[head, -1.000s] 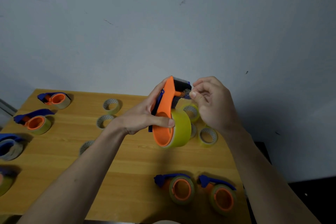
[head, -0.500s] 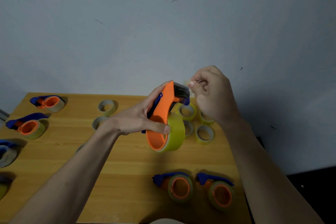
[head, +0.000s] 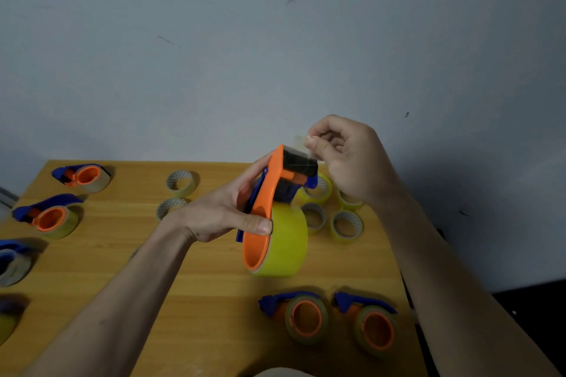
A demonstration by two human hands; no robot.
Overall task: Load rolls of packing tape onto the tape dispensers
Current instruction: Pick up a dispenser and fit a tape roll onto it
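Note:
My left hand [head: 220, 214] grips an orange and blue tape dispenser [head: 274, 190] held up above the wooden table [head: 196, 291]. A yellow tape roll [head: 286, 246] sits on the dispenser's orange hub. My right hand [head: 349, 159] pinches the clear loose end of the tape [head: 301, 144] between thumb and fingers, just above the dispenser's black cutter head [head: 298, 161]. The tape end is faint and hard to trace down to the roll.
Two loaded dispensers [head: 301, 315] [head: 372, 326] lie near the front right. More dispensers [head: 82, 176] [head: 49, 217] lie along the left edge. Several loose tape rolls [head: 180, 182] [head: 346, 225] stand at the back and behind the held dispenser. A grey wall rises behind.
My right hand has lifted up and to the right, drawing the tape end from the cutter head. The dispenser stays in my left hand, tilted slightly further.

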